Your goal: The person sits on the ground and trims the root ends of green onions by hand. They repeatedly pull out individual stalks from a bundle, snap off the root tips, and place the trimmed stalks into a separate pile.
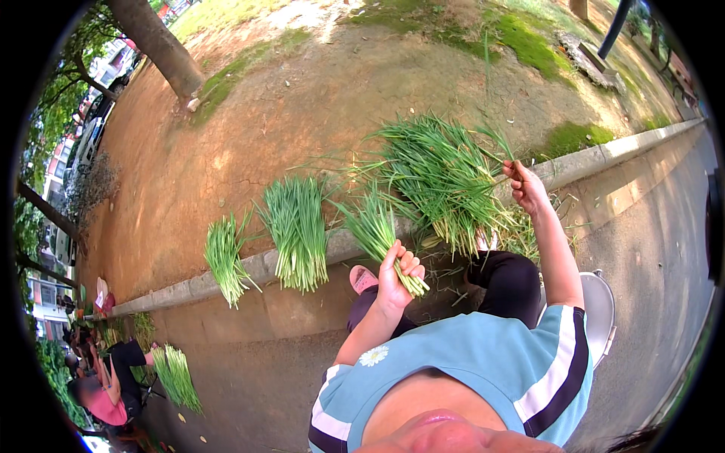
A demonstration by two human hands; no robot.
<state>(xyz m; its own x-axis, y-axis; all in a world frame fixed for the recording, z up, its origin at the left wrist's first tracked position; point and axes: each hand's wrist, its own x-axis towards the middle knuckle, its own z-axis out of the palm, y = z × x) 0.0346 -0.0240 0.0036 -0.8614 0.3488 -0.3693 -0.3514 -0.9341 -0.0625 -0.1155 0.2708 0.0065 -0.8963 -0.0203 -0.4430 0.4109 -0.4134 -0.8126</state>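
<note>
Left fingers (410, 262): we grip a bundle of green stalks (370, 230) | Right fingers (519, 174): pinching a few stalks (499, 143) | Heap (438, 166): just left of right fingers | Risk: we could shed stalks if left fingers slacken, or tangle them by tugging against the heap

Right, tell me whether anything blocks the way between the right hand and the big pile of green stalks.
Nothing visible does: the right hand, pinching a few thin blades, is at the right edge of the big pile. The left hand, gripping a small bundle, is on the pile's lower-left side, clear of that gap.
</note>
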